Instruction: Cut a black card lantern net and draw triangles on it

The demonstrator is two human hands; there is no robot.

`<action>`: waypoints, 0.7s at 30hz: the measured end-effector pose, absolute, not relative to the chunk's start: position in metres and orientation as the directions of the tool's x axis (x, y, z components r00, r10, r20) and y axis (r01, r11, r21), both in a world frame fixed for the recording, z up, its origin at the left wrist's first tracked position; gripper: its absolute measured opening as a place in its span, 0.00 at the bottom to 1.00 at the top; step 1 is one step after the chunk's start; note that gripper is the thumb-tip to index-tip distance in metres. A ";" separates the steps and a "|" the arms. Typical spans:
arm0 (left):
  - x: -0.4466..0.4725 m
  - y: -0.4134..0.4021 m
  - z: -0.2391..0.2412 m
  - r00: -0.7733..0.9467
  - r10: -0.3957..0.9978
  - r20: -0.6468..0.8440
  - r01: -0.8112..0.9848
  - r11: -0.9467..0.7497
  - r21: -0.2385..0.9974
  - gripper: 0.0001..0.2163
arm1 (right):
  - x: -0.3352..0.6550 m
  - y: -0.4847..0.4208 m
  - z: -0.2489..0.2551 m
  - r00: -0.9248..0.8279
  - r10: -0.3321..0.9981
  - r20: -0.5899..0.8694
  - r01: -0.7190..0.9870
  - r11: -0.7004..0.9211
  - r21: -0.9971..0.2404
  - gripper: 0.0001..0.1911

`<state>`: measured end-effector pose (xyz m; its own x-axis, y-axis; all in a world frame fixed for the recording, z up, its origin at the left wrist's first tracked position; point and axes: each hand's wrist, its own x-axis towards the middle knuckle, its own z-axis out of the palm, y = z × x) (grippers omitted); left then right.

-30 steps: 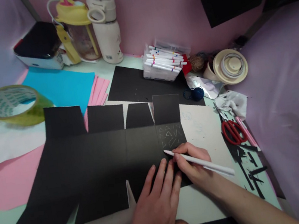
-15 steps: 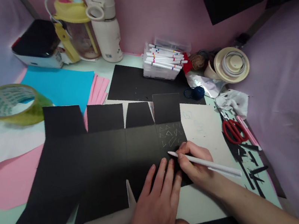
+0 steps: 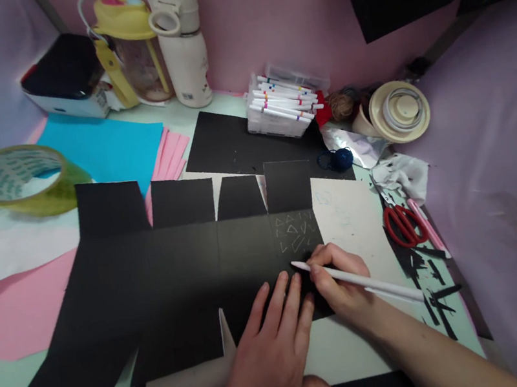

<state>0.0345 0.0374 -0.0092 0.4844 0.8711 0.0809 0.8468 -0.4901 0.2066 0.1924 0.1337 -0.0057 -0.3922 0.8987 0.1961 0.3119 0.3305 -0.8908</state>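
A black card sheet (image 3: 173, 272) cut with flaps along its top and bottom edges lies across the desk. Its right-hand panel bears rows of small pale triangles and angled lines (image 3: 294, 230). My right hand (image 3: 343, 275) grips a white pen (image 3: 365, 282), whose tip meets or nearly meets that panel below the marks. Flat on the card, just left of the pen, my left hand (image 3: 276, 348) has its fingers stretched out and pressing down. Part of the panel is hidden under both hands.
At the right lie red-handled scissors (image 3: 405, 226), a pink cutter (image 3: 425, 226) and black paper scraps (image 3: 439, 296). Behind the card stand a box of white markers (image 3: 281, 108), a white bottle (image 3: 189, 67) and a yellow-lidded cup (image 3: 139, 62). A tape roll (image 3: 24, 185) sits at the left.
The pen's rear end and my right hand have shifted very slightly right. My left hand stays flat in place. The view has moved a little.
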 end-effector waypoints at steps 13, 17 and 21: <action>0.034 0.036 -0.010 0.481 0.872 0.090 0.849 -0.488 0.204 0.43 | 0.191 0.135 -0.004 -0.476 0.854 0.211 0.314 0.389 -0.866 0.05; 0.034 0.038 -0.010 0.479 0.872 0.102 0.850 -0.490 0.195 0.43 | 0.192 0.134 -0.005 -0.483 0.850 0.209 0.311 0.390 -0.867 0.05; 0.034 0.038 -0.010 0.481 0.870 0.104 0.848 -0.492 0.195 0.43 | 0.192 0.133 -0.006 -0.460 0.860 0.221 0.329 0.396 -0.857 0.06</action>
